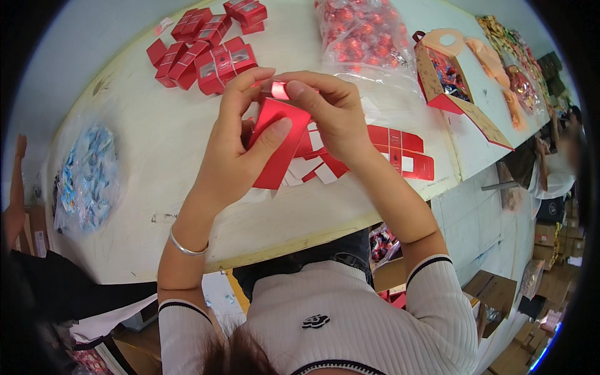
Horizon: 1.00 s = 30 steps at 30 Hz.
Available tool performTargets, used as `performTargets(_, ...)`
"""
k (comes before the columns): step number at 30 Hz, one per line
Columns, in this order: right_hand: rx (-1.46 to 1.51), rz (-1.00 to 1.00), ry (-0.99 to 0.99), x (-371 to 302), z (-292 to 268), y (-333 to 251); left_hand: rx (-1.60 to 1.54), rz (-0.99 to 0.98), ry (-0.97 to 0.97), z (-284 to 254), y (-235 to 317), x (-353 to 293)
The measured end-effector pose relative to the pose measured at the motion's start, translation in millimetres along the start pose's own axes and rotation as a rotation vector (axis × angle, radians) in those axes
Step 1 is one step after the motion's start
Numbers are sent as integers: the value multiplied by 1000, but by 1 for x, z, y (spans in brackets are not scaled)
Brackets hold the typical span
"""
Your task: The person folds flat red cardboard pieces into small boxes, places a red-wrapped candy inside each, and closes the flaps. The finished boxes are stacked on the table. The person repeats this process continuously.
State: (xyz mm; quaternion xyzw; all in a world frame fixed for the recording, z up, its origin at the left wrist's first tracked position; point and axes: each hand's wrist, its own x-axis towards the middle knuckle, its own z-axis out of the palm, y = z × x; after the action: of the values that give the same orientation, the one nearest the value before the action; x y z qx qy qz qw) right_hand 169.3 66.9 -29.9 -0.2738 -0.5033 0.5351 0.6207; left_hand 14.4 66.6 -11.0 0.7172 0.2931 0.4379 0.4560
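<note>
My left hand [231, 153] is wrapped round a small red cardboard box [275, 164], its thumb lying along one side. The box tilts above the table, with its upper end toward my fingers. At that end, my right hand [340, 115] pinches a shiny red flap [279, 90] between thumb and fingers. The fingers partly hide the top of the box, so I cannot tell how far it is folded. Beneath my hands, flat red and white box blanks [400, 153] lie spread on the table.
Several folded red boxes with clear windows [225, 64] are heaped at the far left. A clear bag of red foil-wrapped balls [362, 34] lies at the back. A bag of blue packets [89, 178] sits left; an open decorated box [447, 75] stands right. Other people are at both sides.
</note>
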Motion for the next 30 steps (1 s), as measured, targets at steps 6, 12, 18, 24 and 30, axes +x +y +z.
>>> performTargets(6,-57,31,36,0,2,-3,15,-28,4,3,1,1)
performTargets(12,2,132,42,-1,0,-2,39,-74,-8,4,5,1)
performTargets(18,-75,23,-16,-1,-1,1,128,-40,8,8,7,1)
performTargets(24,-240,-185,-181,-3,4,3,-47,-98,145,6,9,2)
performTargets(30,-183,-149,-139,-8,3,6,-16,-112,147,5,5,4)
